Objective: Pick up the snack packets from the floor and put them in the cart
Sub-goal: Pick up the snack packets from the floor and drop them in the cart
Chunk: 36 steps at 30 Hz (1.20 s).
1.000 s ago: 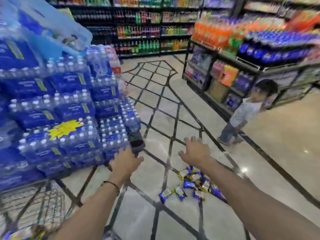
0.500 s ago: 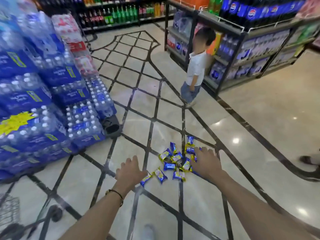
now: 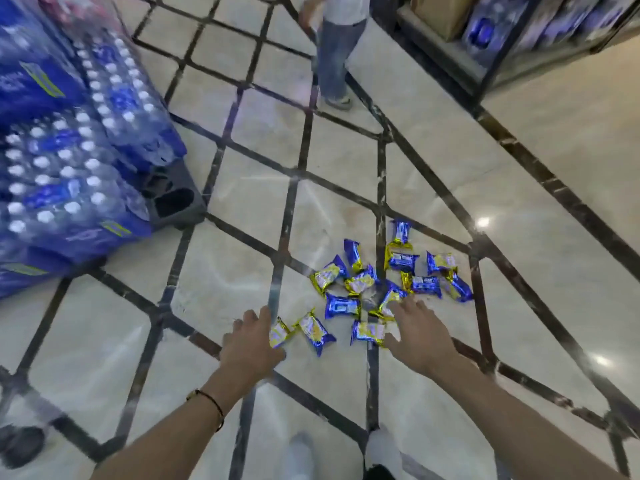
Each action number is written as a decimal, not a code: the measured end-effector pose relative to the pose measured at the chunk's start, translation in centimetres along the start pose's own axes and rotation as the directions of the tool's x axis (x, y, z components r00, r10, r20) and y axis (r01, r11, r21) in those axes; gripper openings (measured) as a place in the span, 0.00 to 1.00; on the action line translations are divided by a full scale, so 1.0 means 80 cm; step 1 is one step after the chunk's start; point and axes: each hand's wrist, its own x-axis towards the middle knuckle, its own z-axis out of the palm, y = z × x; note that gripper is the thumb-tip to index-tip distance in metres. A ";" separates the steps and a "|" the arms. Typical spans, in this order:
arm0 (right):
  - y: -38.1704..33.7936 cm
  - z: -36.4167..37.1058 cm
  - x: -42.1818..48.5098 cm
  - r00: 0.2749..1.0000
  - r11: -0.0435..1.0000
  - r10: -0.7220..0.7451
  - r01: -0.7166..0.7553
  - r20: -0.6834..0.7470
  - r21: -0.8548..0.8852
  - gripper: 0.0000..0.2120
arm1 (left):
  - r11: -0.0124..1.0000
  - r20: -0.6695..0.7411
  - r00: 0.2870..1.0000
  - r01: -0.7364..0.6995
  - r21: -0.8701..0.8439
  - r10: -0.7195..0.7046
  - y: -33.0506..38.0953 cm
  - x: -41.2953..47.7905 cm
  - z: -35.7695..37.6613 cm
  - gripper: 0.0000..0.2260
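Several blue and gold snack packets [image 3: 388,282] lie scattered in a loose pile on the marble floor. My left hand [image 3: 251,341] reaches down at the pile's near left edge, fingers apart, its fingertips beside the leftmost packet [image 3: 278,336]. My right hand [image 3: 417,336] hovers over the pile's near right side with spread fingers and covers part of one packet [image 3: 369,331]. Neither hand holds anything. Of the cart, only a dark wheel [image 3: 20,445] shows at the lower left edge.
A pallet stacked with blue shrink-wrapped water bottle packs [image 3: 69,161] stands at the left. A small person in jeans [image 3: 334,60] stands beyond the pile. Dark store shelving [image 3: 502,36] runs along the top right. My shoes [image 3: 381,452] show at the bottom.
The view has tipped down and closer to the floor. Both hands have dropped toward the packets and now reach the pile's near edge. The cart basket has left the view.
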 end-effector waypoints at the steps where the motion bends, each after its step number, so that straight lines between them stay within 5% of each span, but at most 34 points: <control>1: 0.008 0.042 0.025 1.000 1.000 -0.008 0.008 -0.001 -0.001 0.28 | 1.000 -0.011 1.000 0.001 0.028 0.000 -0.003 0.030 0.034 0.32; 10: 0.071 0.367 0.204 0.982 0.980 -0.186 0.184 -0.022 -0.074 0.37 | 0.989 -0.087 0.996 0.033 0.144 -0.020 -0.061 0.239 0.331 0.38; 16: 0.095 0.466 0.279 0.977 0.958 -0.215 0.211 0.002 -0.196 0.46 | 0.973 -0.091 0.996 0.041 0.226 -0.021 -0.111 0.320 0.422 0.45; 21: 0.104 0.492 0.293 0.978 0.962 -0.204 0.207 0.036 -0.177 0.43 | 0.992 -0.035 0.999 0.012 0.123 -0.007 -0.120 0.334 0.443 0.33; 28: 0.057 0.389 0.246 0.990 0.990 -0.143 0.143 0.005 0.013 0.43 | 0.977 -0.078 0.976 0.197 -0.077 -0.203 -0.090 0.263 0.354 0.29; 36: -0.114 0.014 0.142 0.935 0.951 -0.286 0.304 -0.209 0.061 0.41 | 0.789 -0.096 0.865 0.398 -0.468 -0.493 -0.089 0.062 -0.008 0.31</control>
